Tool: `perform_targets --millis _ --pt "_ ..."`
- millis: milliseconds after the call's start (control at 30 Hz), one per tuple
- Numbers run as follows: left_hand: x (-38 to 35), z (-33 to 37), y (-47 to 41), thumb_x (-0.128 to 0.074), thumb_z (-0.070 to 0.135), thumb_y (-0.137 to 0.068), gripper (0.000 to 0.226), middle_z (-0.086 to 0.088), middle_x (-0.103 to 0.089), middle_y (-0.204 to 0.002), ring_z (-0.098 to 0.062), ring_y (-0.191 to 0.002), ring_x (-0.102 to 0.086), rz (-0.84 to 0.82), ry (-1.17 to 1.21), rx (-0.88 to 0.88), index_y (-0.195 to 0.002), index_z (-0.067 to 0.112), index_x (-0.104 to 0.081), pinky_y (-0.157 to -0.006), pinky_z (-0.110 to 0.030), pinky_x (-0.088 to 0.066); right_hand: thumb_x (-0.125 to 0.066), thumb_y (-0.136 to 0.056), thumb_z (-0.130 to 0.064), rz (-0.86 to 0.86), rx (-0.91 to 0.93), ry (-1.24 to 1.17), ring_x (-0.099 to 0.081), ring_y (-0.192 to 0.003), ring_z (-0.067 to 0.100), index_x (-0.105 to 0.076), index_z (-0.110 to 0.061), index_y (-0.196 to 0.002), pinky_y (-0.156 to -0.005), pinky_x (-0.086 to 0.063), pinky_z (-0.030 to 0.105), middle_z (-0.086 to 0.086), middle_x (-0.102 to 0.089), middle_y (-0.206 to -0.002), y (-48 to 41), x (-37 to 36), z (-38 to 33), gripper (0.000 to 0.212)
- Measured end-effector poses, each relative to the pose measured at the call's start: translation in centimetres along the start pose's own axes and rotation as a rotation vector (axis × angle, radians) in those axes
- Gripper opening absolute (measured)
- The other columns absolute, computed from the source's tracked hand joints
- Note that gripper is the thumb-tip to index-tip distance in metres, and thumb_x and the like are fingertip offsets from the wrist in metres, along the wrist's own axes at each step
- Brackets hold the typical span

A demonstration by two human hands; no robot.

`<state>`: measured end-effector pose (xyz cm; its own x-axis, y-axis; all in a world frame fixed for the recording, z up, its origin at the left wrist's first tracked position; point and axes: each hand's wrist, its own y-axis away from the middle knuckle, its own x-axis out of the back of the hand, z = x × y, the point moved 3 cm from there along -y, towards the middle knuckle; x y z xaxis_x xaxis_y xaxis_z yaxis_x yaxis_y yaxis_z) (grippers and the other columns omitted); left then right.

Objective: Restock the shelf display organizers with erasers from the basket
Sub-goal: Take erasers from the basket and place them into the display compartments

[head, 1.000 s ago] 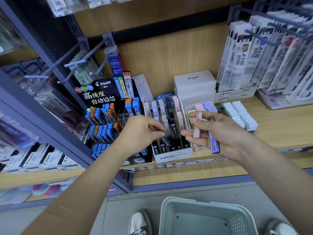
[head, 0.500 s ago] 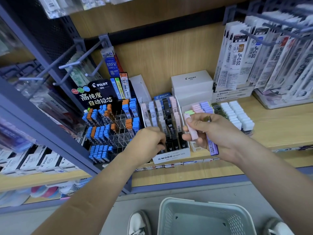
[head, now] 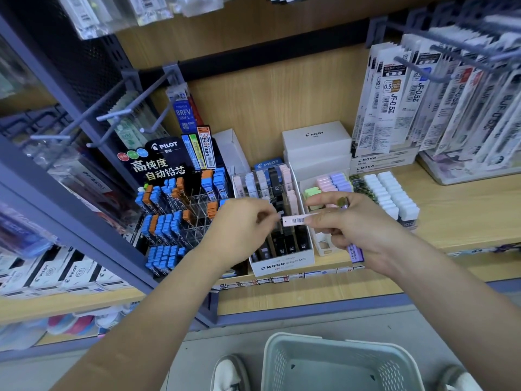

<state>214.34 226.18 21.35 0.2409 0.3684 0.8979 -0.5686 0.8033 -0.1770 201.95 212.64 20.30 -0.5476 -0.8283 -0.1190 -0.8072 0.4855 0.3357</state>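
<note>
Though basket (head: 277, 368) is showing bare inside: restocking is nearing its end, I judge; only hand stock is waiting.
Shelf (head: 451, 210): organizer (head: 282, 263) and pastel tray (head: 321, 241) are sitting at front edge; free slots hard to tell.
Pink eraser (head: 296, 220): hovering over organizer, between hands.
Right hand (head: 361, 227): pinching its right end, clamping purple eraser (head: 355, 253) under curled fingers.
Left hand (head: 239, 230): curling at its left end; grip unclear.

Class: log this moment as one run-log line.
left hand: fingertips at pink pack end, grip unclear | right hand: pinches pink pack, holds purple pack | in front of MONO box | basket on floor
</note>
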Motion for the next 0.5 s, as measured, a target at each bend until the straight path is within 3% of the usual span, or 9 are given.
perform_targets --millis 133,233,333,400,500 --pt "0.6 1.7 0.2 -0.064 0.019 -0.089 0.011 -0.003 -0.072 -0.078 -0.009 -0.065 -0.063 -0.066 0.69 0.173 -0.09 0.015 -0.073 -0.064 -0.022 -0.054 -0.076 -0.075 0.005 -0.007 0.018 -0.003 -0.038 -0.04 0.005 -0.069 -0.012 -0.102 -0.036 -0.026 0.017 -0.002 -0.061 -0.061 0.0 -0.3 0.0 0.032" --pt "0.5 2.2 0.2 -0.072 0.008 -0.08 0.021 -0.008 -0.069 -0.076 -0.014 -0.065 -0.063 -0.152 0.796 0.171 -0.101 0.01 -0.072 -0.065 -0.022 -0.055 -0.077 -0.076 0.0 -0.002 0.04 -0.023 -0.041 -0.048 0.008 -0.068 -0.013 -0.106 -0.037 -0.025 0.017 -0.005 -0.06 -0.056 -0.1 -0.4 0.0 0.034" --pt "0.5 2.0 0.0 -0.071 0.003 -0.081 0.038 -0.01 -0.066 -0.073 -0.022 -0.067 -0.062 -0.259 0.797 0.155 -0.114 0.022 -0.067 -0.069 -0.031 -0.055 -0.069 -0.087 -0.007 -0.022 0.026 -0.048 -0.045 -0.052 0.01 -0.066 -0.013 -0.114 -0.037 -0.026 0.017 -0.001 -0.06 -0.06 -0.1 -0.6 0.1 0.028" --pt "0.9 1.8 -0.1 -0.069 0.0 -0.083 0.042 -0.012 -0.062 -0.074 -0.02 -0.065 -0.061 -0.292 0.787 0.139 -0.115 0.027 -0.067 -0.069 -0.03 -0.052 -0.059 -0.096 -0.016 -0.027 -0.021 -0.113 -0.05 -0.051 0.011 -0.065 -0.013 -0.114 -0.035 -0.027 0.016 0.002 -0.07 -0.07 0.0 -0.8 0.2 0.02" --pt "1.4 1.6 -0.1 -0.065 -0.002 -0.085 0.033 -0.015 -0.059 -0.077 -0.017 -0.063 -0.06 -0.253 0.842 0.159 -0.111 0.018 -0.069 -0.064 -0.025 -0.049 -0.051 -0.101 -0.028 -0.014 -0.091 -0.205 -0.05 -0.044 0.013 -0.061 -0.013 -0.112 -0.032 -0.024 0.015 0.009 -0.076 -0.086 0.1 -0.8 -0.1 0.021"
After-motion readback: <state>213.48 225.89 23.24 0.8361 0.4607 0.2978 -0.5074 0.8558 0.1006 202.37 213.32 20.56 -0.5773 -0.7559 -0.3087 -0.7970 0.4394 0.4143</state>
